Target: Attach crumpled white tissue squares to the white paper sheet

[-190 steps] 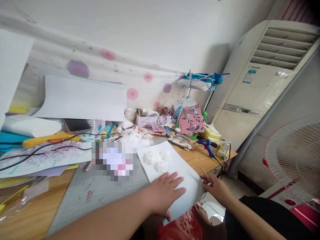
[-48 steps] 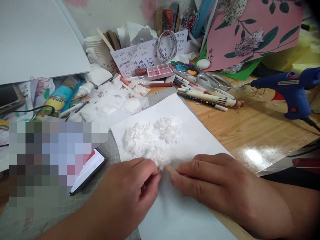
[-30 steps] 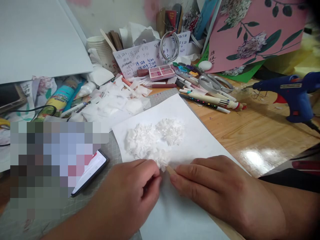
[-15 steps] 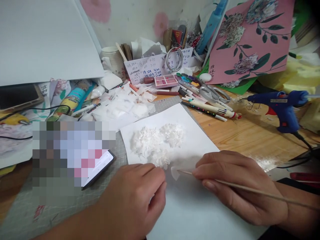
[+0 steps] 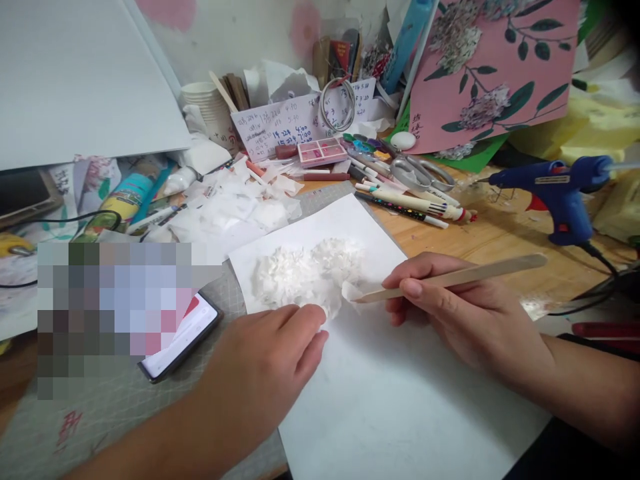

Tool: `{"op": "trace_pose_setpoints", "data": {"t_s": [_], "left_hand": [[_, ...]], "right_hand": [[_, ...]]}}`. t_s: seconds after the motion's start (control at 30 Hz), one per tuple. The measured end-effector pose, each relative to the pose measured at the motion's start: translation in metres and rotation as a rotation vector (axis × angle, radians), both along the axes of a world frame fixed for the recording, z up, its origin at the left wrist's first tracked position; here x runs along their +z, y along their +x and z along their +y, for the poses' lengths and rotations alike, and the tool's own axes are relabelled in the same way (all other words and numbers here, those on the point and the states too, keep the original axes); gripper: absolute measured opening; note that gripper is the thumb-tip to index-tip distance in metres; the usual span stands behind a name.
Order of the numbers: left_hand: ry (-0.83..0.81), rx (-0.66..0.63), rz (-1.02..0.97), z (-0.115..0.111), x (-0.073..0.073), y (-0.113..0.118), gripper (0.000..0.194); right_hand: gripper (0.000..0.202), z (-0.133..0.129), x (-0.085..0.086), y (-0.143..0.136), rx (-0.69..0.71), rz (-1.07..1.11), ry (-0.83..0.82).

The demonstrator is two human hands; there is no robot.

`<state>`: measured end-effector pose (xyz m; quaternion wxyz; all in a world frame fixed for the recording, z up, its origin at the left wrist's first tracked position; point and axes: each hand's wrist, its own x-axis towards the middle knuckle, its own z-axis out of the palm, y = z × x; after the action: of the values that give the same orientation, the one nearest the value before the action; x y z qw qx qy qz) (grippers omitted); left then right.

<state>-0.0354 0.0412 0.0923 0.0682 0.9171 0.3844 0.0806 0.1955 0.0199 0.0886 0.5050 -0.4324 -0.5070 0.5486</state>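
My right hand pinches a flat wooden stick between thumb and fingers. At the stick's pointed tip sits a small thin white piece like a paper petal. It is close to the lower right side of the ruffled white paper flowers, which lie on a white sheet. My left hand is curled, fingers pressed together, at the near edge of the lower flower. Its fingertips seem to touch that edge; what they hold, if anything, is hidden.
A phone, partly blurred out, lies left on the grey cutting mat. White scraps are heaped behind the sheet. Pens and scissors lie at the back. A blue glue gun stands right, its cable trailing.
The stick has turned so its broad face shows and its back end points up. My right hand has brought the petal up closer to the flowers. The camera view has shifted slightly.
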Motion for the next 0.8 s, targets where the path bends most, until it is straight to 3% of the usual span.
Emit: {"op": "trace_pose_setpoints", "data": {"t_s": [0.37,0.63,0.8], "left_hand": [[-0.029,0.056,-0.092,0.001,0.000,0.000,0.014],[-0.018,0.082,-0.067,0.002,0.003,0.002,0.017],[-0.065,0.076,-0.100,0.001,0.003,0.001,0.011]], "right_hand": [[0.011,-0.005,0.004,-0.003,0.069,-0.142,0.100],[0.018,-0.004,0.019,-0.017,0.287,-0.586,0.472],[0.016,-0.003,0.012,-0.022,0.252,-0.726,0.554]]}}
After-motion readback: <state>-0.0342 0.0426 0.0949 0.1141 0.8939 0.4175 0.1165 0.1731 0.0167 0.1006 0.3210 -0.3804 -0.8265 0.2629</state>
